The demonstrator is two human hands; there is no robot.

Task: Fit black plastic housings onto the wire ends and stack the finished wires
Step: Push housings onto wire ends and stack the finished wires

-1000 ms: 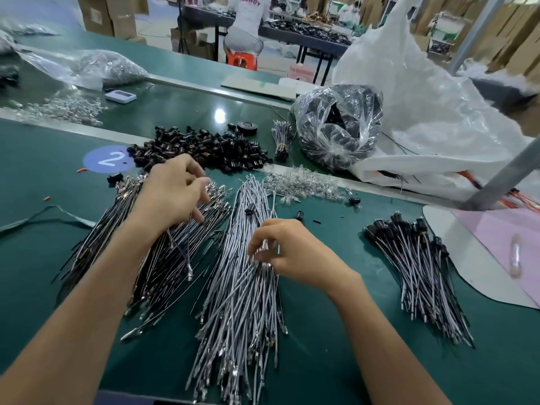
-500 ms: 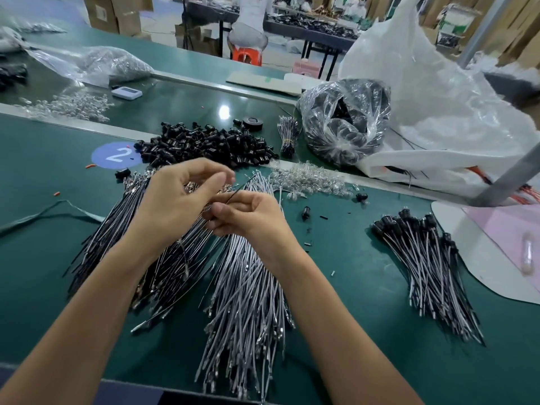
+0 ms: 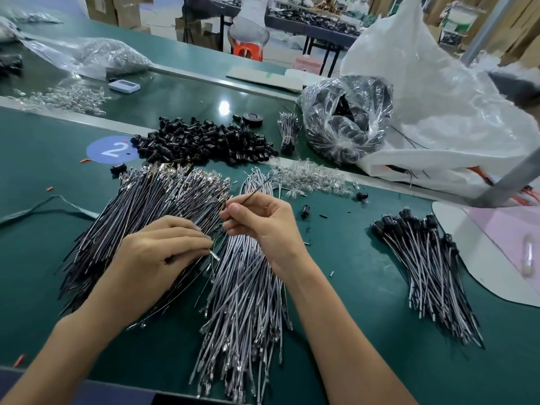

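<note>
At left of centre, a fan of dark wires [image 3: 122, 217] lay on the green table [image 3: 43, 171], with the metal-tipped ends pointing toward the top of the frame. The left hand [image 3: 157, 255] rested on this fan, its fingers curled together and pinching a silver-tipped wire [image 3: 214, 255]. Only the bright tip showed past the fingertips, and the rest of that wire was lost among the pile.

In the upper middle sat a loose heap of black housings [image 3: 204, 141], which were small, glossy, barrel-shaped pieces. Below it, at centre, a second fan of grey wires [image 3: 242, 287] ran down toward the lower edge.

Over the top of this fan was the right hand [image 3: 263, 220], with thumb and forefinger clamped on a thin dark wire [image 3: 257, 188] that slanted up and to the right. The far end of that wire was too fine to make out.

Beyond the right hand lay a scatter of clear parts [image 3: 309, 179] whose shape was hard to tell. Two loose housings [image 3: 361, 196] lay on the table just right of the hand.

At right, the finished wires [image 3: 429, 258] lay stacked as one bundle, well apart from both hands. Each of them was capped with a black housing at its upper end.

In the upper right stood a clear bag [image 3: 347, 124], its dark contents indistinct through the creased film. Beside it, a white sack [image 3: 438, 97] was cut off by the frame's right edge.
</note>
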